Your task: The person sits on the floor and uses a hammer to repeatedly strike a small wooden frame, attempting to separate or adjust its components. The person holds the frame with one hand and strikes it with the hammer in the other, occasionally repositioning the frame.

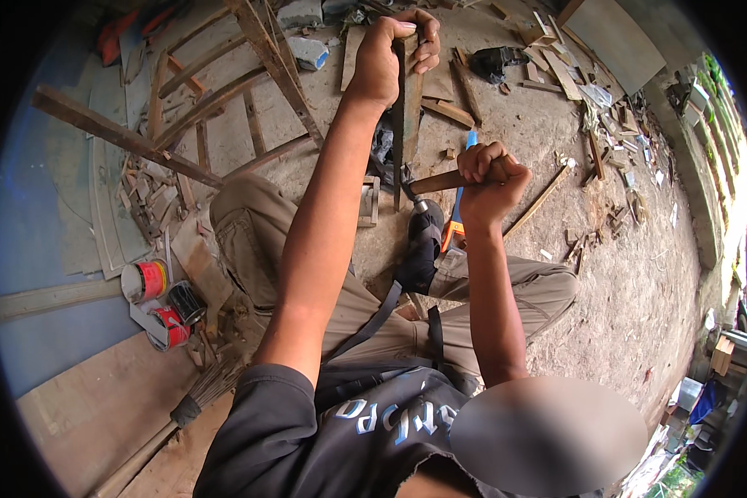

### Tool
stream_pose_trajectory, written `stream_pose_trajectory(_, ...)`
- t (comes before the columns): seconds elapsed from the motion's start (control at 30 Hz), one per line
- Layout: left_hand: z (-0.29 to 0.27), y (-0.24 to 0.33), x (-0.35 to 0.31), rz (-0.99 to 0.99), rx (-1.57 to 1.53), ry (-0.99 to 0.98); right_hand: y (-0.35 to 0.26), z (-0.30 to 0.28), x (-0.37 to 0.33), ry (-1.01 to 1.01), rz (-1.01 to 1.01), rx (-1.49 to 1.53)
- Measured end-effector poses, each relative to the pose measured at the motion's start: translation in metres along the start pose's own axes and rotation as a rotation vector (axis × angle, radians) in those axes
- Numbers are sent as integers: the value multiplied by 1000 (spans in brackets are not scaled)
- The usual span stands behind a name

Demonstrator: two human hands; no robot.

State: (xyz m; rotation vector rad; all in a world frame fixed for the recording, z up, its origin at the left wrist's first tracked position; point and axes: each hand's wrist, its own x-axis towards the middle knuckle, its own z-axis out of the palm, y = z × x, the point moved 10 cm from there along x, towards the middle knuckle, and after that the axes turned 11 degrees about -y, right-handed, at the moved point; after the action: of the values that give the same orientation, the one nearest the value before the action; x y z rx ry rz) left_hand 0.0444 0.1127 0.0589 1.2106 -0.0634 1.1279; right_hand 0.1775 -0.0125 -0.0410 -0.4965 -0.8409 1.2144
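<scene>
My left hand (394, 58), arm stretched far forward, is closed round the upper end of a long, narrow dark wooden board (407, 116). The board stands in front of me, over my crossed legs. My right hand (494, 178) is wrapped round the wooden handle of a hammer (441, 182). The hammer's dark metal head lies close by the board's lower part; whether they touch I cannot tell. Behind the hammer is a handsaw (454, 228) with a blue blade and orange handle, partly hidden by my right hand and the hammer.
A wooden frame like a chair or ladder (216, 108) stands at the far left. Red and black cans (147, 280) sit left of my knee, above a stick broom (212, 386). Scrap wood (560, 75) litters the far right; a thin stick (539, 199) lies right of my hand.
</scene>
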Motion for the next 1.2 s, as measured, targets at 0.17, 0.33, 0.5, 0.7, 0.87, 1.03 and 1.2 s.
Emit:
stream_pose_trajectory(0.17,10,-1,-3,-28,33,-32,-10,-9,-8,163,-68,10)
stream_pose_trajectory(0.33,28,-9,-2,-68,39,-51,-15,13,-14,82,-88,-118)
stream_pose_trajectory(0.5,64,-13,-5,-86,63,-54,-18,8,4,161,1,-159)
stream_pose_trajectory(0.7,77,-11,-16,-141,174,-67,-13,6,23,164,97,-193)
stream_pose_trajectory(0.87,102,-9,-29,-129,329,-95,-19,18,27,269,127,-454)
stream_pose_trajectory(1.03,70,-10,-17,-103,184,-11,-9,10,21,63,133,-219)
stream_pose_trajectory(1.2,25,1,-8,-29,82,-9,-10,9,-2,18,-41,-118)
